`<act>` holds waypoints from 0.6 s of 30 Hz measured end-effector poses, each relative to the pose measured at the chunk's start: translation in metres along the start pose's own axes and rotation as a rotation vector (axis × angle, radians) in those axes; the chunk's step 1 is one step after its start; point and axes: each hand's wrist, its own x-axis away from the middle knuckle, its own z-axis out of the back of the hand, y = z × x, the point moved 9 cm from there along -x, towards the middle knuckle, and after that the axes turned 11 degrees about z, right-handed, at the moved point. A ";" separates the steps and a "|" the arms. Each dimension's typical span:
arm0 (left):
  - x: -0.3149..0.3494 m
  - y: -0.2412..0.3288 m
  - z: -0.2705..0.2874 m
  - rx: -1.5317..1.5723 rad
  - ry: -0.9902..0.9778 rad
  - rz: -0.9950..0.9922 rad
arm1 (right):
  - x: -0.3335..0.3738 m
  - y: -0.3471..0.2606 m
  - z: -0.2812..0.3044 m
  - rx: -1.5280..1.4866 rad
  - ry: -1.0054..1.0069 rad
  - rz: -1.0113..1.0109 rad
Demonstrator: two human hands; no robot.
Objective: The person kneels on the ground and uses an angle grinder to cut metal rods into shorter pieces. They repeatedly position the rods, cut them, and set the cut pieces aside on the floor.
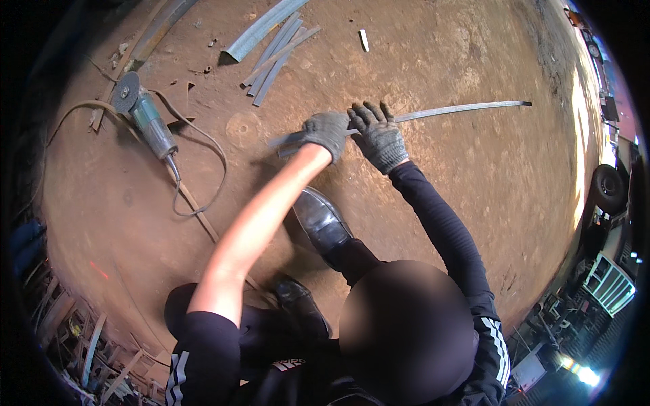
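Observation:
A long, thin grey metal strip [460,109] stretches from the middle of the ground toward the right, bowed by the lens. My left hand [326,135], in a grey knit glove, is closed around its left part; a short length of metal sticks out to the left of the fist. Close beside it, my right hand [379,137], also gloved, lies across the strip with the fingers stretched and apart. The palm side of both hands is hidden. Just below the left hand stands my black shoe [321,216].
An angle grinder [150,120] with its cord lies on the brown ground at left. Several cut metal strips [274,61] and a curved metal channel [261,30] lie at the top. A white sliver [364,40] lies nearby. Scrap fills the lower left; a tyre [609,189] stands at right.

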 end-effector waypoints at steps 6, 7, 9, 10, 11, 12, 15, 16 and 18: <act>0.012 0.013 -0.035 -0.141 0.388 -0.011 | 0.017 0.038 -0.056 -0.202 -0.068 -0.016; 0.024 0.006 -0.035 -0.127 0.441 -0.025 | 0.017 0.031 -0.039 -0.082 0.050 0.048; 0.042 -0.014 -0.036 -0.107 0.480 -0.023 | 0.014 0.033 -0.038 -0.245 -0.032 -0.032; 0.052 -0.025 -0.038 -0.108 0.507 -0.008 | 0.014 0.034 -0.040 -0.323 -0.075 -0.072; 0.062 -0.034 -0.040 -0.110 0.533 0.006 | 0.017 0.033 -0.043 -0.293 -0.098 -0.031; 0.071 -0.041 -0.040 -0.112 0.564 0.023 | 0.018 0.033 -0.045 -0.289 -0.097 -0.030; 0.068 -0.041 -0.041 -0.134 0.519 0.023 | 0.020 0.036 -0.053 -0.155 -0.108 0.011; 0.068 -0.040 -0.039 -0.135 0.531 0.013 | 0.019 0.035 -0.057 -0.151 -0.113 0.019; 0.064 -0.050 -0.042 -0.150 0.443 0.086 | 0.020 0.033 -0.064 -0.143 -0.131 0.027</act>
